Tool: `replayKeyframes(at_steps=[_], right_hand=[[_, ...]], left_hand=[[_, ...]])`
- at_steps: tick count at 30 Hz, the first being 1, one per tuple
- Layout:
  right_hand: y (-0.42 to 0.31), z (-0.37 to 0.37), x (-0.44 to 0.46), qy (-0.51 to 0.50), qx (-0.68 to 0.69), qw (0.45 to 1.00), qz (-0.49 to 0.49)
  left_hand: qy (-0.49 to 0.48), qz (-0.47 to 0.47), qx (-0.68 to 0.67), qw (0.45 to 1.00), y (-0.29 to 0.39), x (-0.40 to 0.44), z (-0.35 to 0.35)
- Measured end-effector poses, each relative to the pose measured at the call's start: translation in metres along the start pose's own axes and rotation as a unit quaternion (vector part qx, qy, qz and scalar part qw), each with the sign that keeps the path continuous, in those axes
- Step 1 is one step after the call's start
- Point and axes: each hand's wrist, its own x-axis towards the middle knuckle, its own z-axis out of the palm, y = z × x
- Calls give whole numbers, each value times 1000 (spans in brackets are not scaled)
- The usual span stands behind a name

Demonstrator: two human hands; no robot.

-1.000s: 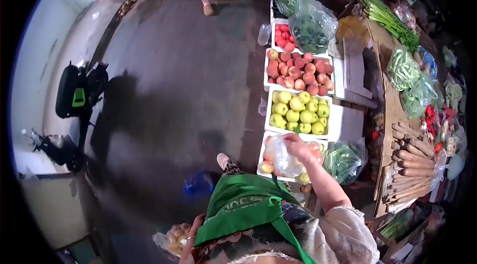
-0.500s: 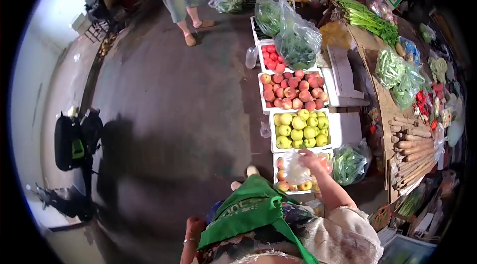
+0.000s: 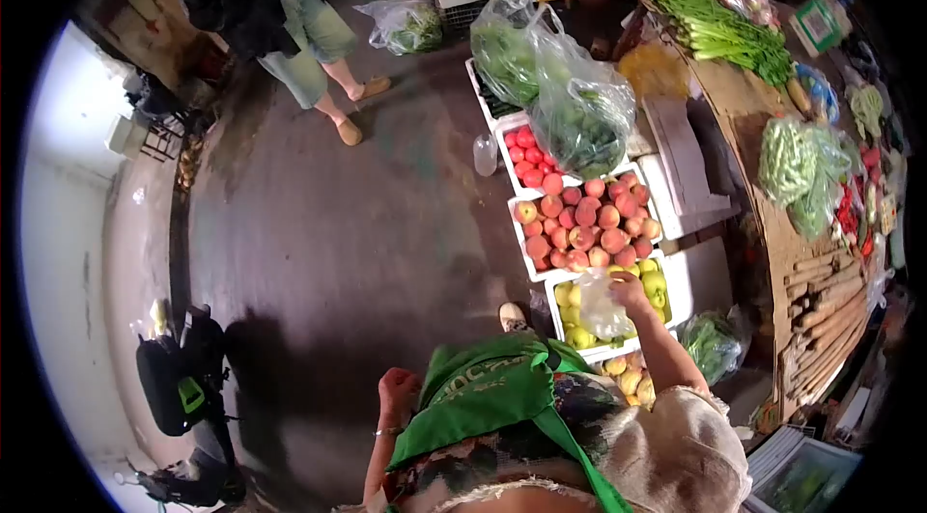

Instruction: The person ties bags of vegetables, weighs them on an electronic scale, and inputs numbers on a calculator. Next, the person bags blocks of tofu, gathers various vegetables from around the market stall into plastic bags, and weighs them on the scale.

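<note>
My right hand (image 3: 630,292) is closed on a clear plastic bag (image 3: 605,310), held over a white foam box of yellow-green apples (image 3: 655,283). The bag hides part of the apples. Just beyond lies a white box of peaches (image 3: 584,233). Nearer to me, a box of yellowish-red fruit (image 3: 630,378) is partly covered by my green apron (image 3: 483,407). By my left side hangs my left hand (image 3: 398,389), its fingers loosely curled, with nothing visible in them.
Red tomatoes (image 3: 529,156) and bagged greens (image 3: 582,127) stand farther along the row. On the right, a stall table (image 3: 739,122) carries celery (image 3: 719,30), bagged beans (image 3: 787,161) and long brown roots (image 3: 821,320). A person (image 3: 290,30) stands ahead left; a scooter (image 3: 193,397) is at left.
I have moved forward along the boxes. My right hand and the plastic bag have gone from the nearest fruit box to over the apples. The person ahead now shows more fully.
</note>
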Motion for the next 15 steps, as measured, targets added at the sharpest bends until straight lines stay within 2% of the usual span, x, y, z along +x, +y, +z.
replayKeyframes(at_steps=[2, 5, 7, 9, 10, 11, 13, 14, 15], right_hand=[[-64, 43, 26, -31, 11, 999, -39], [-98, 104, 102, -101, 81, 989, -70], [-164, 151, 106, -95, 71, 987, -108], [-198, 190, 133, -136, 114, 981, -78], [-218, 207, 141, -130, 144, 980, -36], [-232, 223, 156, -126, 146, 980, -38], [-252, 248, 172, -119, 231, 965, -27], [-267, 262, 180, -111, 257, 960, -4], [-287, 273, 183, -102, 233, 967, -21]], left_hand=[[25, -2, 64, 998, 17, 25, -9], [42, -39, -6, 998, 28, 66, -42], [66, -63, -119, 989, 36, 95, -64], [77, -57, -76, 993, 17, 135, -91], [67, -38, -59, 995, -2, 171, -111], [56, -20, -42, 997, -21, 207, -131], [25, 14, 64, 998, -50, 284, -167], [10, 38, 118, 992, -51, 327, -181], [-29, 34, 111, 993, -17, 357, -185]])
